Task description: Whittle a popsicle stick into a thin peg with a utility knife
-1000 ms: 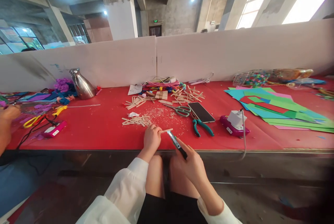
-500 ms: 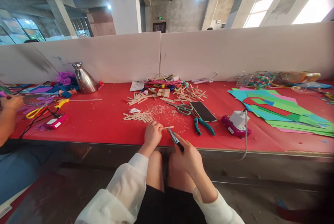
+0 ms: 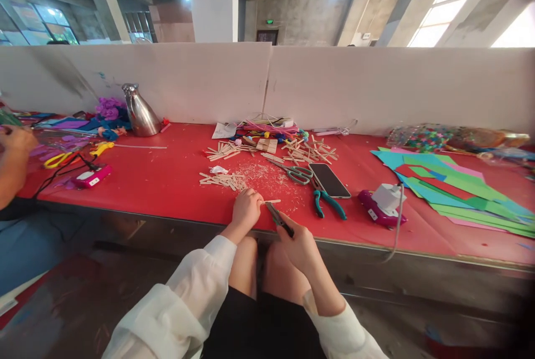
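My left hand [image 3: 247, 207] pinches a thin wooden stick [image 3: 272, 201] over the table's near edge, its free end pointing right. In my right hand [image 3: 297, 242] is a utility knife [image 3: 279, 218], its blade end close to the stick beside my left fingertips. Whether the blade touches the wood I cannot tell. Pale wood shavings [image 3: 267, 176] lie scattered just beyond my hands. A small pile of wooden sticks [image 3: 223, 180] is left of them, with more sticks [image 3: 309, 150] farther back.
Teal-handled pliers [image 3: 329, 203], scissors [image 3: 298, 174] and a phone [image 3: 330, 180] lie right of the shavings. Beyond them sit a purple power socket [image 3: 378, 211] with a cable and coloured paper [image 3: 455, 186]. A steel jug [image 3: 141, 111] stands back left. Another person's hand [image 3: 19, 141] is at far left.
The camera view has shifted slightly, so the table tilts differently. Both hands keep their holds; the knife has turned a little and stays close to the stick.
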The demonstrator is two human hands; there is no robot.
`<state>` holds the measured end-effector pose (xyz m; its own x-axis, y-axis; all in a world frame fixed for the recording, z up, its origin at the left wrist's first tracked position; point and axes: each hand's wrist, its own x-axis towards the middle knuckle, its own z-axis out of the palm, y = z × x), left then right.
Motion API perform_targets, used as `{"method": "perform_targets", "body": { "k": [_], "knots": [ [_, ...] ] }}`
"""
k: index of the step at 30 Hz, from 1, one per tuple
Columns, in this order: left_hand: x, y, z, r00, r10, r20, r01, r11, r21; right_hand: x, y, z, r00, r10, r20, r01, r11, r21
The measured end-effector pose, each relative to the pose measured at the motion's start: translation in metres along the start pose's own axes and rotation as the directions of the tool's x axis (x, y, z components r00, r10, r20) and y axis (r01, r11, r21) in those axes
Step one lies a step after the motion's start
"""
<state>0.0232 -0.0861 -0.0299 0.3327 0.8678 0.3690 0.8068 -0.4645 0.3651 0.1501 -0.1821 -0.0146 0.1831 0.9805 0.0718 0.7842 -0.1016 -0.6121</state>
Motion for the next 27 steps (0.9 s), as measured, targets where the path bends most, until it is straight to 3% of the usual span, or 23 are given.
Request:
{"method": "perform_targets", "body": {
  "k": [9,27],
  "knots": [
    [-0.003,-0.002,0.004,1.000,-0.011,-0.026,0.011,1.000,-0.001,-0.014,-0.008,-0.003,0.998,0.064,-0.019,-0.066,0.994,-0.089],
    [-0.003,-0.002,0.004,1.000,0.006,-0.022,-0.005,1.000,0.004,-0.013,-0.006,0.012,0.996,-0.012,-0.092,-0.012,0.964,-0.264]
  ]
}}
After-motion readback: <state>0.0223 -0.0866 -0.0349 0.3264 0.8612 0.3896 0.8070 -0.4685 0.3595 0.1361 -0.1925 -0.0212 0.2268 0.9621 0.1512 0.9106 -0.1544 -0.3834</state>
